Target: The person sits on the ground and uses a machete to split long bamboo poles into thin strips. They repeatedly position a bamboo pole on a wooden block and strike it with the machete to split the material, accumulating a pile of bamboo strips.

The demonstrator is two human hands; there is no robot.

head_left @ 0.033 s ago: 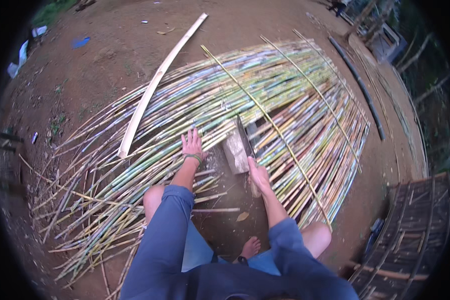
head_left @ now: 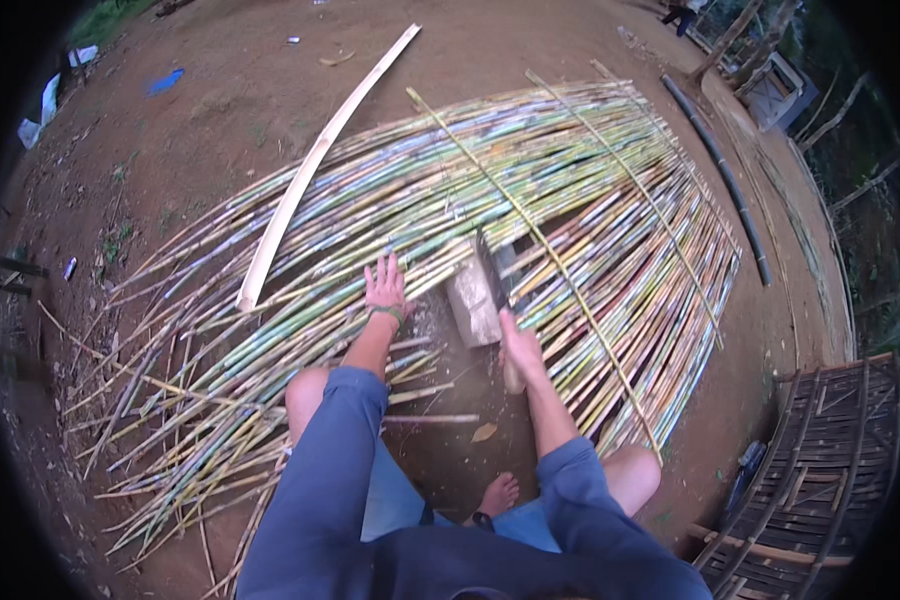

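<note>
My left hand (head_left: 383,285) lies flat with fingers spread on a bundle of thin bamboo poles (head_left: 310,318). My right hand (head_left: 520,348) is wrapped around the wooden handle of a machete. The dark machete blade (head_left: 492,268) points away from me, above a pale wooden block (head_left: 473,312) on the ground. Ends of several poles reach the block's far side, close to the blade. More long poles (head_left: 620,270) fan out at the right, beneath thin crosswise poles (head_left: 560,262).
A split length of pale bamboo (head_left: 310,165) lies across the poles at left. A dark pipe (head_left: 715,165) rests on the soil beyond the right side. At lower right stands a woven bamboo rack (head_left: 810,470). A person's legs (head_left: 680,18) show far off.
The view has shifted very slightly. My right hand and the machete sit a touch further right and lower; my left hand stays on the poles.
</note>
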